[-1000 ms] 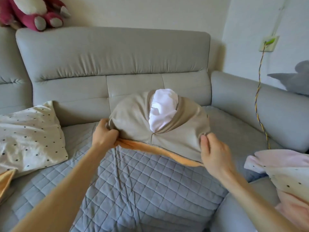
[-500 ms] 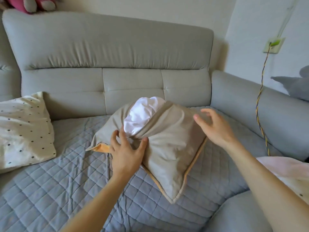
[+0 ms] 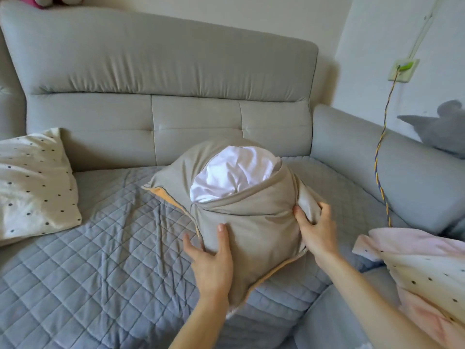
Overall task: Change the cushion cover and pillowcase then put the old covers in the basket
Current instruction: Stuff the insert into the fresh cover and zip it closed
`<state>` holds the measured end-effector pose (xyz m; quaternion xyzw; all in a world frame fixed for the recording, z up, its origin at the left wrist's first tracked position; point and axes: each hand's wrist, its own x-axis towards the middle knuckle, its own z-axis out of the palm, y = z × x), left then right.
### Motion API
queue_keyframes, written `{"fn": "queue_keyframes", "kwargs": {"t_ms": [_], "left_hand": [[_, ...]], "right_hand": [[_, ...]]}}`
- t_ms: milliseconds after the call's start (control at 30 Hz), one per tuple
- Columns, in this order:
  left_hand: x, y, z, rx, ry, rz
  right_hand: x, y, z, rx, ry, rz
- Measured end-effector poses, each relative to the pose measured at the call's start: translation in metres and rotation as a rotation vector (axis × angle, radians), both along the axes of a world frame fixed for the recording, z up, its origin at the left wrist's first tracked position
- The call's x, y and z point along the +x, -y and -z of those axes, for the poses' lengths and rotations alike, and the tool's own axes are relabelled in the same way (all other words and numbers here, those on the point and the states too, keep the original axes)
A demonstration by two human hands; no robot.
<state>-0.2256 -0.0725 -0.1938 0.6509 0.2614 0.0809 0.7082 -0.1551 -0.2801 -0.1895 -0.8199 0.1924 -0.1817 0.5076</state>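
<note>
A cushion in a beige cover (image 3: 251, 222) with orange piping stands tilted on the quilted grey sofa seat (image 3: 100, 260). Its white insert (image 3: 234, 177) bulges out of the cover's open top. My left hand (image 3: 211, 258) holds the cushion's lower left edge, thumb on the front face and fingers behind the edge. My right hand (image 3: 314, 227) grips a fold of the beige cover at the cushion's right side.
A white dotted pillow (image 3: 32, 185) leans at the left of the sofa. Another dotted, pinkish pillow (image 3: 422, 270) lies at the lower right. The sofa backrest (image 3: 163, 71) and right armrest (image 3: 377, 157) enclose the seat. A braided cable (image 3: 380, 157) hangs from a wall socket.
The cushion has been turned so its open end points up and back. My left hand moved down to the lower left edge; my right hand closed on the cover's right side.
</note>
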Motion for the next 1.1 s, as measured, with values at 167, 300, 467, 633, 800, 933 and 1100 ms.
{"fn": "queue_keyframes", "kwargs": {"t_ms": [167, 300, 467, 633, 800, 933, 1100], "left_hand": [[-0.024, -0.010, 0.019, 0.174, -0.062, 0.136], [0.014, -0.058, 0.003, 0.412, 0.045, 0.180], [0.041, -0.134, -0.032, 0.562, 0.019, 0.394], [0.018, -0.151, 0.000, 0.594, -0.044, 0.496], [0.013, -0.145, -0.006, 0.683, -0.068, 0.461], [-0.026, -0.140, -0.015, 0.797, -0.058, 0.529], [-0.052, -0.149, -0.011, 0.849, -0.214, 0.769]], "right_hand": [[-0.026, -0.014, -0.012, -0.135, -0.048, 0.015], [-0.042, -0.016, -0.037, -0.237, -0.051, -0.135], [-0.076, -0.002, -0.059, -0.407, -0.220, -0.132], [-0.079, 0.003, -0.043, 0.259, -0.599, -0.075], [-0.071, -0.020, -0.033, -0.393, -0.366, -0.041], [-0.080, 0.005, -0.030, -0.738, -0.462, -0.203], [-0.091, 0.026, -0.059, -0.864, -0.628, -0.294]]}}
